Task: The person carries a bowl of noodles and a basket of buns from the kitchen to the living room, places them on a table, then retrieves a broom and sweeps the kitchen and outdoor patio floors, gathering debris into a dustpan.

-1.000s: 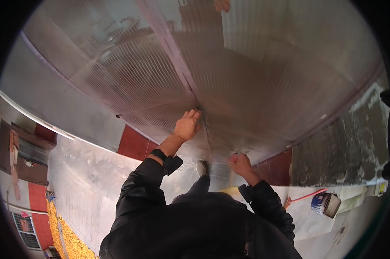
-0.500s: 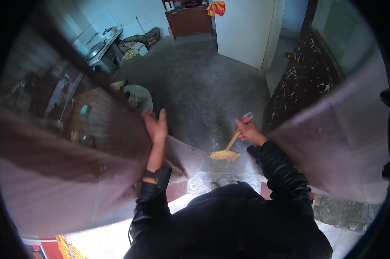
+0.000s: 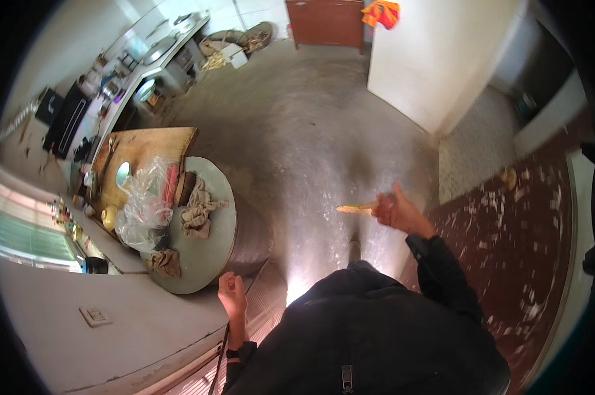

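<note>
We see two hands, and one broom with our right hand, above the floor, its yellow head pointing left. One finger of that hand stands out apart, while the others fold by the handle; how firmly they grip we cannot tell. Our left hand, fingers loosely curled, is just beside the lower right edge of one round tabletop; whether it has hold of anything we cannot tell. Two cloths lie on that tabletop: a beige cloth near its right edge, and a brown cloth by its lower left edge. One clear plastic bag is heaped toward its left edge. Behind is one wooden board, with one pale bowl toward its lower left edge. We count two lidded pots along the counter's far end: a wide pot and a smaller pot. One worn, dark red door stands to our right.
</note>
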`<state>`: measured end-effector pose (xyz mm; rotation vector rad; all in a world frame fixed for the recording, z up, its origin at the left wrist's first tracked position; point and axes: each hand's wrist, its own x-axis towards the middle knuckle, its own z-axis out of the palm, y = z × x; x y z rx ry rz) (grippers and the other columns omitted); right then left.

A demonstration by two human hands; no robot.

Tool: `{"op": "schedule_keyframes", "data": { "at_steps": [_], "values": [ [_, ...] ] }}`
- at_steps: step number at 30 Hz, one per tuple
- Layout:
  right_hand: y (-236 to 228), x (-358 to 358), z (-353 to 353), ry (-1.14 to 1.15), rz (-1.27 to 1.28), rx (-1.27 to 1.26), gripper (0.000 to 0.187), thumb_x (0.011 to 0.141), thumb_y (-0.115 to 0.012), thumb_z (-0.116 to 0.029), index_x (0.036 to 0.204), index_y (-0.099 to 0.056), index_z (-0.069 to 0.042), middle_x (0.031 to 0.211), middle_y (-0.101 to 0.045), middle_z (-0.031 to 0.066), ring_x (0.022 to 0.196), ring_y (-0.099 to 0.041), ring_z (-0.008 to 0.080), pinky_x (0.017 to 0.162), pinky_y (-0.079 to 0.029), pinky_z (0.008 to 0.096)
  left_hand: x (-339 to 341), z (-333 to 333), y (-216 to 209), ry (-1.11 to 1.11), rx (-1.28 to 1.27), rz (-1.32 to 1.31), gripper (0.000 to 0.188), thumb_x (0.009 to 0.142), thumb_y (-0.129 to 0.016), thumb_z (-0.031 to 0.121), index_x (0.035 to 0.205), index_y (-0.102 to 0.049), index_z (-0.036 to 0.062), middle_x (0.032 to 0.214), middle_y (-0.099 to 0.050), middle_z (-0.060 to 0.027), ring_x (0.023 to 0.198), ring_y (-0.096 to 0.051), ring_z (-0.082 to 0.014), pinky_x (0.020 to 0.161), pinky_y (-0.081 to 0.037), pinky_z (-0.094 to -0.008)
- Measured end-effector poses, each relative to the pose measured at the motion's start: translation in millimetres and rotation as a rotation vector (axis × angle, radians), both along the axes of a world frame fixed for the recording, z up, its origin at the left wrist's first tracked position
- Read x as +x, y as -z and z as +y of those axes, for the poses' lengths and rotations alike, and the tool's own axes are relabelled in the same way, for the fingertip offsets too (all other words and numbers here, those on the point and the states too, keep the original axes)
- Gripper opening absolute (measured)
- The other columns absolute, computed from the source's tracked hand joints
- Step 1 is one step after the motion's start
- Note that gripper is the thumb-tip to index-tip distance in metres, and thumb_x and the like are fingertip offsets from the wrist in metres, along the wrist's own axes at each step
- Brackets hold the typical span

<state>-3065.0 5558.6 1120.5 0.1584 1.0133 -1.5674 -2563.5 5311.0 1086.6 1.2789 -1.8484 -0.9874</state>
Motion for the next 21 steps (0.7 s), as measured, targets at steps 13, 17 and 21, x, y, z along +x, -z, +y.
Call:
{"op": "schedule_keyframes", "data": {
  "at_steps": [13, 17, 21],
  "values": [
    [50, -238, -277, -0.462, 0.212, 0.118, 0.012, 0.099, -0.056, -0.023, 0.105, -0.055, -0.012, 0.064, -0.050, -0.0021, 0.068, -0.056, 0.0117, 0.060, -0.048, 0.0272, -62, 21, 227, 0.279, 0.653, -0.793, 0.022, 0.084, -0.062, 0.025, 0.081, -0.073, 0.0059, 0.075, -0.071, -0.0123, 0.076, -0.071, -0.0284, 0.063, -0.054, -0.0458],
    [42, -311, -332, -0.559, 0.372, 0.261, 0.020, 0.097, -0.055, -0.018, 0.112, -0.054, -0.005, 0.078, -0.063, 0.0085, 0.075, -0.065, 0.0192, 0.071, -0.055, 0.0347, -146, -61, 256, 0.163, 0.881, -0.650, 0.022, 0.084, -0.063, 0.025, 0.081, -0.073, 0.0058, 0.075, -0.071, -0.0125, 0.075, -0.071, -0.0280, 0.062, -0.054, -0.0449],
    [23, -359, -369, -1.099, 0.434, 0.714, 0.020, 0.094, -0.062, -0.020, 0.102, -0.061, -0.002, 0.077, -0.065, 0.0100, 0.064, -0.068, 0.0235, 0.057, -0.056, 0.0344, -223, -221, 258, 0.025, 0.877, -0.532, 0.021, 0.084, -0.063, 0.025, 0.082, -0.072, 0.0057, 0.075, -0.071, -0.0128, 0.075, -0.071, -0.0277, 0.061, -0.054, -0.0439]
  ]
}}
